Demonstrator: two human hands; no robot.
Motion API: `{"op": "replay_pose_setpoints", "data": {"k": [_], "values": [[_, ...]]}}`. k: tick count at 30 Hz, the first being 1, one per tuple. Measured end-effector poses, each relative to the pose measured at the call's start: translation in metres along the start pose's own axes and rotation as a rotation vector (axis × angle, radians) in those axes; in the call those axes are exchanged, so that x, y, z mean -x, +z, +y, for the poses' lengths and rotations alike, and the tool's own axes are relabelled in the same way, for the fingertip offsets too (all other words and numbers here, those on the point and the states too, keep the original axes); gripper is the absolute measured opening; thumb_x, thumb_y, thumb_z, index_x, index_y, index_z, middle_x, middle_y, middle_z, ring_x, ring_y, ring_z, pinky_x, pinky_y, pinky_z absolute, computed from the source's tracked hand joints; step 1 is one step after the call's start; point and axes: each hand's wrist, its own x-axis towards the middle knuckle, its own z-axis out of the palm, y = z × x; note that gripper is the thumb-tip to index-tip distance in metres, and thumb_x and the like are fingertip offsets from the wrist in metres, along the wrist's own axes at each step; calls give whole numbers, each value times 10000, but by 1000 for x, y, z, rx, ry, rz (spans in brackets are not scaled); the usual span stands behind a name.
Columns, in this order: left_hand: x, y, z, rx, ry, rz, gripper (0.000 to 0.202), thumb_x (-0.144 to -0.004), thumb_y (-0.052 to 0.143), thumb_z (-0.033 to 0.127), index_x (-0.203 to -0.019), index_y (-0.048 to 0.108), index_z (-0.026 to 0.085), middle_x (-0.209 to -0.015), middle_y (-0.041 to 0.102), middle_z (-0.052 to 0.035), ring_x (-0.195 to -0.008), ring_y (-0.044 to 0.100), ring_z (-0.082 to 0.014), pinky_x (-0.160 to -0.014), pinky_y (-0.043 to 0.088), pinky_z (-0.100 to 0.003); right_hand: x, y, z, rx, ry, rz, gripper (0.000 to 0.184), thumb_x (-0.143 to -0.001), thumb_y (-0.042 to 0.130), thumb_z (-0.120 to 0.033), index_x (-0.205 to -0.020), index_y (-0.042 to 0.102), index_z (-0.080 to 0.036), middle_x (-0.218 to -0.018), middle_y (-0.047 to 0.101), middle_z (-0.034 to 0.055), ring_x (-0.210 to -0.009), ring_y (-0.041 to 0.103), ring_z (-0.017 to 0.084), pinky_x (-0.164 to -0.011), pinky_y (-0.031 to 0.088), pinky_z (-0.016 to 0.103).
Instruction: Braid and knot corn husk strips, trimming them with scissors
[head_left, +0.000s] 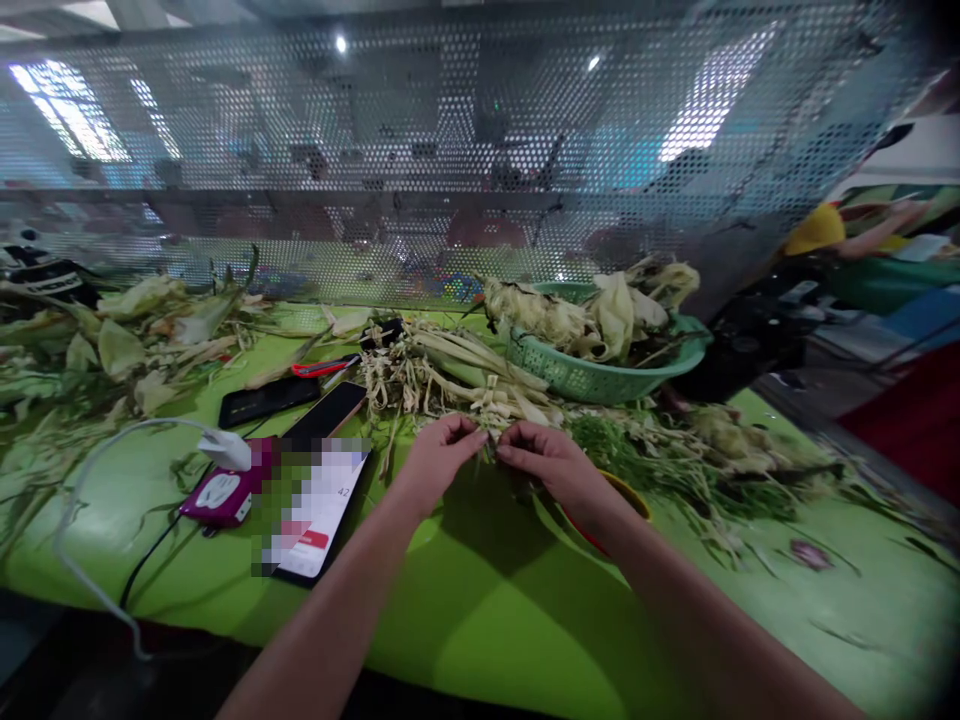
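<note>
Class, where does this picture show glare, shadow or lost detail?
In the head view, windows glare through the perforated screen; shadow falls on the green table below the left hand and right hand; pixel blocks cover part of the lit phone; the upper right corner darkens.

We find the scene rather dim overall, with white light glaring through the panel (450, 150) at upper left and upper right, and 2 small lamps (341, 44) as bright dots near the top. On the table (480, 630) we see a shadow below the left hand (436, 458) and right hand (553, 462), and pale sheen towards both ends. Coarse pixel blocks hide much of the lit phone (315, 530). The wide lens bends the table's near edge for us and darkens the top right corner; the background (896, 285) there looks smeared.
</note>
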Motion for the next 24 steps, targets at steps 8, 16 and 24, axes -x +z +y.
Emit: {"op": "replay_pose_setpoints", "data": {"k": [8, 16, 24], "values": [[0, 0, -1, -12, 4, -12, 150, -756, 587, 295, -703, 542, 162, -641, 480, 34, -618, 410, -99, -620, 326, -240, 1, -3, -6, -36, 0, 101, 203, -742, 671, -357, -772, 562, -189, -672, 578, -10, -577, 491, 119, -542, 353, 248], [0, 3, -2, -229, 82, -174, 124, -772, 566, 292, -752, 577, 169, -717, 552, 3, -689, 469, -135, -666, 364, -263, -1, -5, -3, -84, -95, 144, 251, -734, 681, -417, -818, 599, -196, -757, 586, -10, -654, 499, 129, -626, 389, 270], [2, 8, -1, -4, -18, -127, 246, -773, 614, 390, -843, 611, 154, -803, 610, -23, -743, 512, -138, -718, 400, -275, 0, -4, -1, 10, -123, 161, 278, -753, 661, -443, -790, 601, -175, -715, 559, -7, -643, 459, 127, -599, 354, 261]]}}
